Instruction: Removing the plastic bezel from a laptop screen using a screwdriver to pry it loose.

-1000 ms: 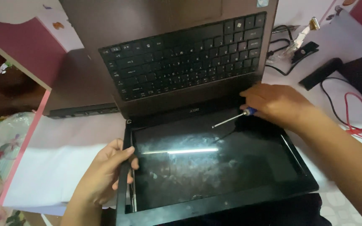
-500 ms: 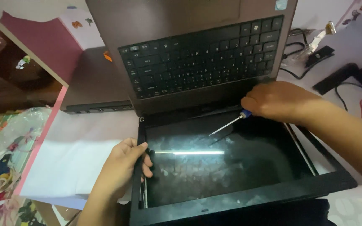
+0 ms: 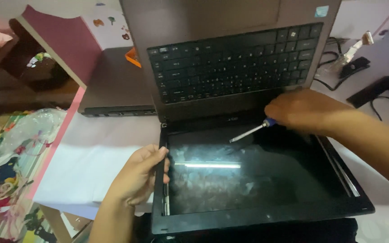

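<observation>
On the white counter, the laptop lies open flat, its screen bezel partly lifted under the left hand fingers clamped on it, right hand fingers closed around a screwdriver, remaining edges seemingly unfreed

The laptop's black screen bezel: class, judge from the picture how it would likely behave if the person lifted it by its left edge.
The black screen bezel is a thin, narrow frame, so it would probably flex and feel light. The left hand grips its left edge, where it seems parted from the screen panel, so hard pulling might crack it.
</observation>
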